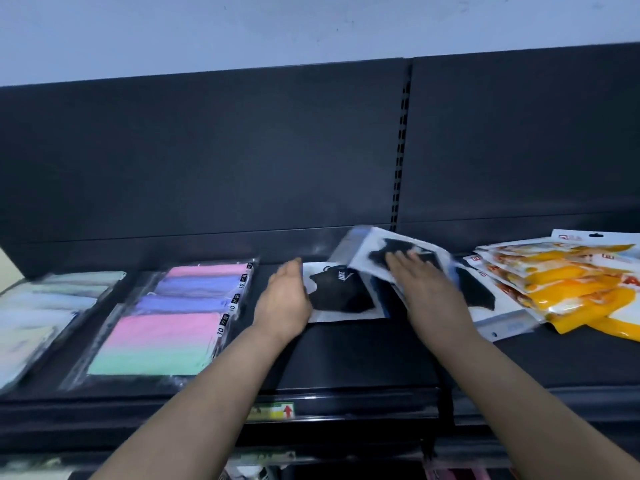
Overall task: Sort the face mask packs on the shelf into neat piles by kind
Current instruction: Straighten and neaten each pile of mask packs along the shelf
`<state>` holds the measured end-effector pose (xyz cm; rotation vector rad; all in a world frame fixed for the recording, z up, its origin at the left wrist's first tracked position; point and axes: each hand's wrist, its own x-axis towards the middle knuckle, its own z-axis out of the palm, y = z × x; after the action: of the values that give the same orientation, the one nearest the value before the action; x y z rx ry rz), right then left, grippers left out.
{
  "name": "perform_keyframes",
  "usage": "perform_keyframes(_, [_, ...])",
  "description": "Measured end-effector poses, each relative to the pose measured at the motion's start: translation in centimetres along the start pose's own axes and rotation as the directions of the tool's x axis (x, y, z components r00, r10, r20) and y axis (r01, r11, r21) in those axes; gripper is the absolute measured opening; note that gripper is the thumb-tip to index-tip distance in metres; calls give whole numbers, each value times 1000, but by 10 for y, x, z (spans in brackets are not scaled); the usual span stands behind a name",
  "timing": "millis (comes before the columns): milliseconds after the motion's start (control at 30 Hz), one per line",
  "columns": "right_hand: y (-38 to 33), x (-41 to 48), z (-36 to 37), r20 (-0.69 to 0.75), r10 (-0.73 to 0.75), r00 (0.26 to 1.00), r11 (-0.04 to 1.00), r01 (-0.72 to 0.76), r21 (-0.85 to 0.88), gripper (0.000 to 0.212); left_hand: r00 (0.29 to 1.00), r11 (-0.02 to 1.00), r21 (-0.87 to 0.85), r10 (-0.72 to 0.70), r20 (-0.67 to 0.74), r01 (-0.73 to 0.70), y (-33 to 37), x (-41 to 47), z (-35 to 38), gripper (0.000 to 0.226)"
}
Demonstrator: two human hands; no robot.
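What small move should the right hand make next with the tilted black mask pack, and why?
Probably lower the tilted black mask pack onto the flat black mask pack and square the edges. The right hand has it raised askew over that same-kind pack, which the left hand touches at its left edge.
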<state>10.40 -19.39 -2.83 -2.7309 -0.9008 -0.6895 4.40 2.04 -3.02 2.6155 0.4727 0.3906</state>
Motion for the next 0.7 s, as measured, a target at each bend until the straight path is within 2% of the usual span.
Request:
perform_keyframes(67, [-21,-1,13,12,-155,988,987,154,38,77,991,997,-80,-34,-129,23,-6,-4,-14,62])
perform_keyframes(100, [-30,-3,19,106,-181,978,983,176,51,82,985,995,-95,-36,-169,20,-8,-7,-19,64])
perform_keyframes(167, [-42,-13,31,338,-137,931,989,111,95,88,983,998,-68,2,-182,-15,-17,-15,-26,65])
perform_keyframes(233, [-45,-23,43,471,-117,874,990,67,120,85,990,998,-21,53,-132,-57,-28,-23,-24,64])
perform_keyframes(333, [-48,-27,49,503,-102,859,987,23,160,67,990,991,11,136,-31,-136,-41,-22,-13,53])
perform_keyframes(400, [-51,-22,49,521,-82,850,981,-23,193,59,969,976,37,209,134,-215,-44,-19,-4,48])
perform_keyframes(467, [-52,-18,50,519,-66,852,972,-61,225,55,907,940,108,276,318,-323,-42,-18,8,59])
perform_keyframes(533, [-53,-15,53,515,-64,855,967,-75,245,54,864,911,178,270,425,-373,-42,-18,21,70])
perform_keyframes(600, [-55,-14,56,519,-64,853,961,-87,262,53,861,922,209,198,468,-326,-46,-18,32,72])
perform_keyframes(700, [-57,-10,62,513,-57,857,965,-85,250,52,878,941,208,150,454,-268,-48,-15,42,69])
